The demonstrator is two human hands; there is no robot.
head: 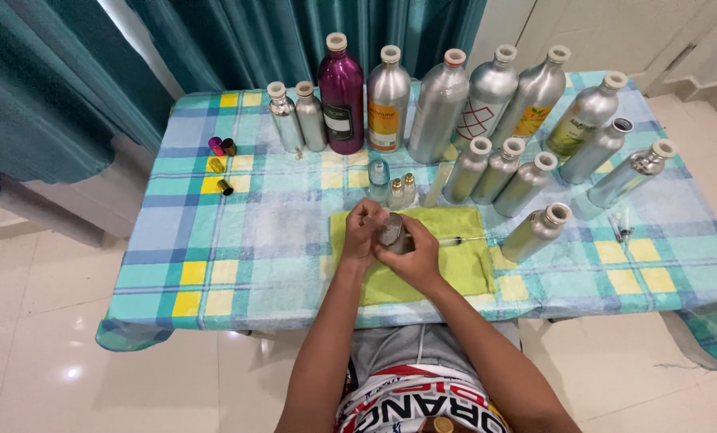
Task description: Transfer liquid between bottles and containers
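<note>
both hands meet over the green cloth [447, 265] at the middle of the desk [238, 248], which wears a checked cover of blue, teal and yellow. the left hand [361, 232] and the right hand [413, 258] are both closed around one small silvery bottle [390, 234], held between them just above the cloth; fingers cover most of it, so its exact shape is hard to tell. a thin syringe [464, 240] lies on the cloth just beside the right hand, pointing away to the right.

behind the hands, near the cloth's far edge, stand a few tiny glass vials [392, 188], one with a bluish cap. further back runs a row of tall aluminium bottles [439, 104] with pale caps, and among them a purple bottle [342, 95]. shorter silver bottles [499, 170] stand in a cluster to the right, some tilted in the view. at the left part of the desk, well apart from the hands, sit several small coloured caps [220, 164]. teal curtains [54, 88] hang behind the desk.
</note>
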